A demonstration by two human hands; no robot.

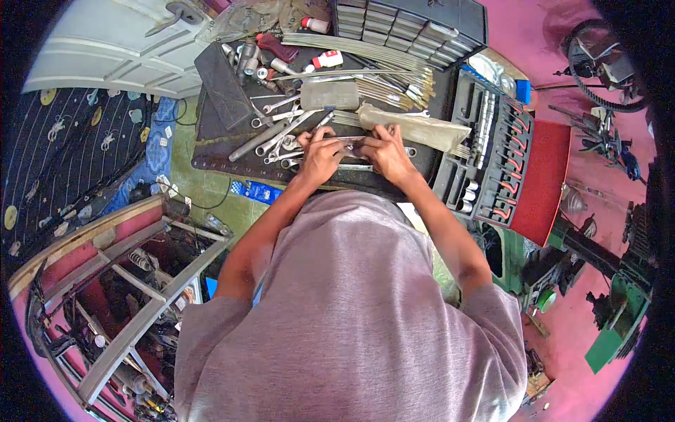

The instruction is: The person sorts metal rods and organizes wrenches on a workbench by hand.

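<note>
My left hand (323, 153) and my right hand (385, 151) are close together over the near part of the dark workbench (218, 151). The fingers of both are curled around something small between them, too small to make out. Several wrenches (273, 139) lie left of my left hand, and some reach under it. Beyond my right hand a long pouch in cloudy plastic (422, 131) lies slanting to the right. A clear plastic box (329, 96) rests farther back, behind my left hand.
An open red tool case (541, 179) with sockets stands on the right. Thin metal rods (380, 60), a white bottle with a red label (328, 59) and a drawer cabinet (408, 28) are at the back. A metal frame (133, 288) stands lower left.
</note>
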